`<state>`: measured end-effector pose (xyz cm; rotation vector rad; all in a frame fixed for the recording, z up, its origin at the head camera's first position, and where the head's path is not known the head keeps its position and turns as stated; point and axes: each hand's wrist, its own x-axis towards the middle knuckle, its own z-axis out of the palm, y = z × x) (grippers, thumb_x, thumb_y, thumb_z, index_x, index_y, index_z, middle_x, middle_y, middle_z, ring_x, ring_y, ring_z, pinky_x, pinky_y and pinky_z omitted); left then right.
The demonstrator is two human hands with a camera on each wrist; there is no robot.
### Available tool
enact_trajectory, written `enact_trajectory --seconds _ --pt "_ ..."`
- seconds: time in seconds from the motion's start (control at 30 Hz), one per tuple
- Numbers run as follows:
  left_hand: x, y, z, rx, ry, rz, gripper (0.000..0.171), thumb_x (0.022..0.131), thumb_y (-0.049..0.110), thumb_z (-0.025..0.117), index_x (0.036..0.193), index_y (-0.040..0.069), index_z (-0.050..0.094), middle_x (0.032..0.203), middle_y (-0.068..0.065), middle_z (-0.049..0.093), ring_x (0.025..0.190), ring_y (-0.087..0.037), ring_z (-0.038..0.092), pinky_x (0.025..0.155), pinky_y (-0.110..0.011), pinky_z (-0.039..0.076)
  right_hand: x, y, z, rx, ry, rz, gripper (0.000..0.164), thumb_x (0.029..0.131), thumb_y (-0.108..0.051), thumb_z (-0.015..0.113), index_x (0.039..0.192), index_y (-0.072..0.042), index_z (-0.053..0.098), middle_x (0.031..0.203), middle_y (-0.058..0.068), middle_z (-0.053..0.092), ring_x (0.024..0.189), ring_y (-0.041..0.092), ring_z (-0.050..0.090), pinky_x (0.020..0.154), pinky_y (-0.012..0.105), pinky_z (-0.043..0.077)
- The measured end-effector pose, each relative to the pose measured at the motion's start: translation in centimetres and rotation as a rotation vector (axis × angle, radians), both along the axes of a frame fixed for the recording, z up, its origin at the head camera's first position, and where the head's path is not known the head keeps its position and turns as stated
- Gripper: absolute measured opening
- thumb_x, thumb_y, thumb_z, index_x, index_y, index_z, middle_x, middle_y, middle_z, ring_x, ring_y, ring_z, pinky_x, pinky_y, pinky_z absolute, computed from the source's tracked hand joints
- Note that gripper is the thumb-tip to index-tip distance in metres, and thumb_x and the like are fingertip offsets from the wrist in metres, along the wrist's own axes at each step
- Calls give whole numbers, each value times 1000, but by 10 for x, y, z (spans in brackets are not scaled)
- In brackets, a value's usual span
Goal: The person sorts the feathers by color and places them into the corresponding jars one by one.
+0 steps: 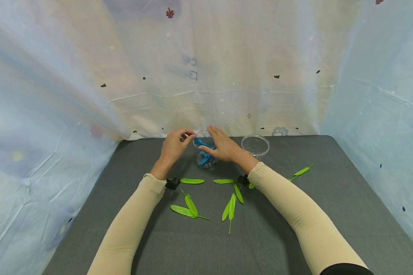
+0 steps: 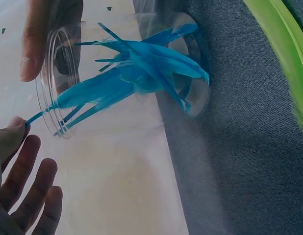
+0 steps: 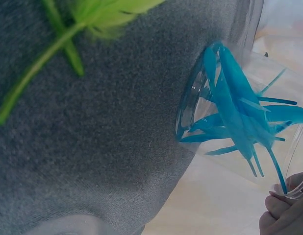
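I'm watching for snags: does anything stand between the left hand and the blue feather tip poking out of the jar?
Nothing visible does. The left hand pinches that blue feather tip, just beyond the open mouth of the clear jar; the other blue feathers lie inside.

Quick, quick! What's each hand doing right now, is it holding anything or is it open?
Left hand: closed, pinching one blue feather.
Right hand: open, fingers straight, at the clear jar.
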<state>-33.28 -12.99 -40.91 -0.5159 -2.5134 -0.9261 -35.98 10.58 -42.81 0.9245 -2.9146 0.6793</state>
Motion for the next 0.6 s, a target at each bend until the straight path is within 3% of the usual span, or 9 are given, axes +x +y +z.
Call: enact_trajectory --seconds 0.6 --pt "-2 1 -5 -74 -63 -1 15 102 29 78 110 18 84 122 -4 73 103 -25 69 78 -46 60 -2 -1 -1 8 2 0 102 106 -71 49 174 -9 6 180 14 7 166 37 9 133 56 17"
